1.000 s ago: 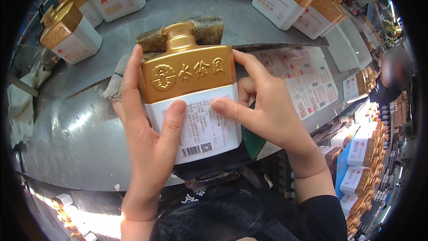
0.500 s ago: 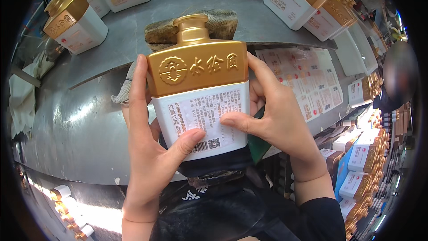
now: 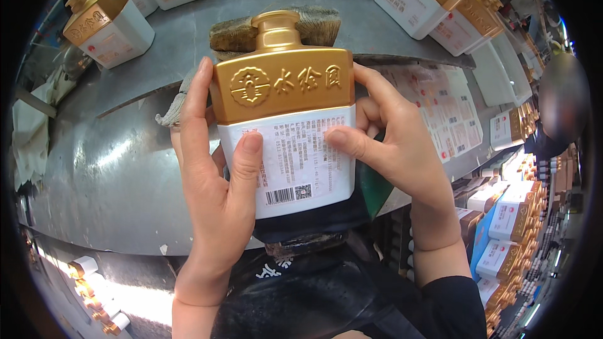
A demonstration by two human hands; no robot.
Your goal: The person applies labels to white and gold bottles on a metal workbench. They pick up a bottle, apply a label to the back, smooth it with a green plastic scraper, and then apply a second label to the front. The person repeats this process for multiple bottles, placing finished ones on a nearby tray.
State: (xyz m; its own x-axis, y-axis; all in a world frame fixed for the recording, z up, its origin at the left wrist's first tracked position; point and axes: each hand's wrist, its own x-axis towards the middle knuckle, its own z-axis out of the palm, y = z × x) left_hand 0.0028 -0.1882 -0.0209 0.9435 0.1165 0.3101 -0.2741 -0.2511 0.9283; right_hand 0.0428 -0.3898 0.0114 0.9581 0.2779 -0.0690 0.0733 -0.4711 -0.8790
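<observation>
Both my hands hold a flat, gold-and-white bottle (image 3: 286, 88) upright in front of me. Its shoulder and open-looking neck are gold with raised characters, and a printed label (image 3: 295, 166) covers the white lower face. My left hand (image 3: 217, 169) grips the left side, its thumb lying on the label's left part. My right hand (image 3: 392, 141) grips the right side, with the thumb pressing near the label's upper right. The other fingers go behind the bottle, partly hidden. Beyond the neck a worn wooden block (image 3: 317, 25) lies on the grey table (image 3: 125, 169).
Similar bottles (image 3: 110, 25) stand along the table's far edge, with more at the far right (image 3: 418, 0). A sheet of labels (image 3: 449, 110) lies right of my hands, near a white plastic tub (image 3: 502, 69). Rows of bottles (image 3: 509, 220) fill the lower right. A cloth glove (image 3: 173, 110) lies at left.
My left thumb has slid up the label from its lower middle to its upper left. The bottle has shifted slightly up and right, and my right thumb has moved a little up and right.
</observation>
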